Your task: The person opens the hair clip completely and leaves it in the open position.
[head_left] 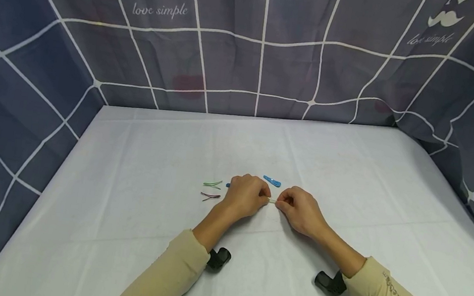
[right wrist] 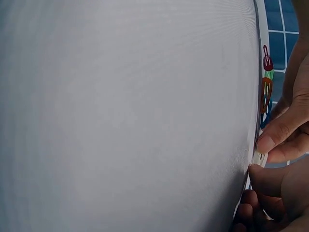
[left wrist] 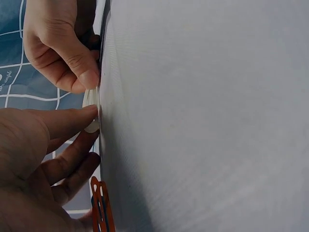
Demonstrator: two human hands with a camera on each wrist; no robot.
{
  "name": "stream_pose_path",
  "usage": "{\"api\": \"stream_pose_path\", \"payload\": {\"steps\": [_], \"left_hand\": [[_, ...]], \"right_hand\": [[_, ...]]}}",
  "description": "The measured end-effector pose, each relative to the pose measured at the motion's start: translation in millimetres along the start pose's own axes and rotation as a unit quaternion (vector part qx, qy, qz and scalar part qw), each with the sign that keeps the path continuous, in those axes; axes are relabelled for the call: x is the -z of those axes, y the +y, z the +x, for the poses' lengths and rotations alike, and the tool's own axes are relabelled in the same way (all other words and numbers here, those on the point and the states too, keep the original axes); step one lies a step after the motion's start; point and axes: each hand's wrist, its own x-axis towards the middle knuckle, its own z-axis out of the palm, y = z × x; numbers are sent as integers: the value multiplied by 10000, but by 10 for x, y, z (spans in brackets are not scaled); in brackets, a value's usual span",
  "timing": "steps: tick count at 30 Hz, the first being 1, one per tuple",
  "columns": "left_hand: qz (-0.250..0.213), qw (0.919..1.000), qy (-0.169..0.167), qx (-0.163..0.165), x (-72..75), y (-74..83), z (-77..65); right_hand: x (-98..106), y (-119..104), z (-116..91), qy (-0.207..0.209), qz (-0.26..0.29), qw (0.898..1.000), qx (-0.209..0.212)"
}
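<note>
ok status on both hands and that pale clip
Left hand, right hand: both pinching pale clip, one per end. Blue clip just beyond, apparently not in the way.

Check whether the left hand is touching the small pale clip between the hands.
Touching. The right wrist view shows the left hand pinching the pale clip between its thumb and a finger.

Gloss is seen on the blue clip (head_left: 272, 181), smoothness on the pale clip (right wrist: 259, 157); the table (head_left: 340, 181) is covered in matt cloth.
</note>
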Motion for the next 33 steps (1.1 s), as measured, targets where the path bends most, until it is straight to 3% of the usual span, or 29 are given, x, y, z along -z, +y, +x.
{"api": "stream_pose_path", "payload": {"steps": [7,12,16,22,28,33], "left_hand": [[89,9997,184,-158,34,-10,-18],[111,9986,102,-505,127,-18,-86],[-292,9949,69,-960,242,-32,-180],[-1057,9815,222,-1582,385,-59,-344],[-1813,9702,155,-1602,473,-115,-473],[-2050,9638,145,-1698,509,-163,-554]], "right_hand": [[27,-3,-6,49,237,9997,42],[95,-19,-50,147,406,9980,472],[174,-86,-120,241,542,9938,936],[255,-212,-226,264,878,9896,1110],[268,-289,-312,237,1183,9842,1299],[249,-357,-383,244,1499,9726,1761]]}}
